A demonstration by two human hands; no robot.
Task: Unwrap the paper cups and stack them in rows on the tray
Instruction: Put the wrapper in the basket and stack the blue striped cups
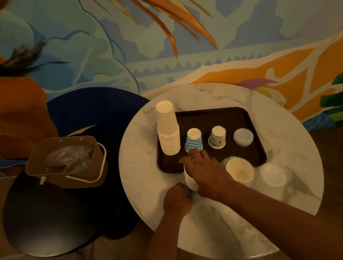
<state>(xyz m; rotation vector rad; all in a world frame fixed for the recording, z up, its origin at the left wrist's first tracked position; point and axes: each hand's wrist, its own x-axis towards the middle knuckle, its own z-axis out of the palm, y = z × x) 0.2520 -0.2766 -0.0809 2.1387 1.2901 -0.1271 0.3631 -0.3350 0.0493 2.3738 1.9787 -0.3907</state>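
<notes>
Currently the right hand (205, 169) is clamped over a sleeve of white cups (189, 180) at the near edge of the tray (220, 112), with its fingers curled across the sleeve's top. The left hand (176, 201) is closed in a fist just beside the sleeve's near end. It appears to pinch the wrapper (189, 193), though the film is too dim to confirm.

Step in hand, by judgement: stripping the wrap.

Recommended: hold the sleeve firm without crushing the rims. Draw the film toward the near edge of the table (218, 231), clear of the tall white stack (167, 130) at the tray's far left corner and the blue-striped cup (193, 140) beside it.

A cream stack (239, 169) and a pale stack (273, 175) stand near the tray's near right corner.
</notes>
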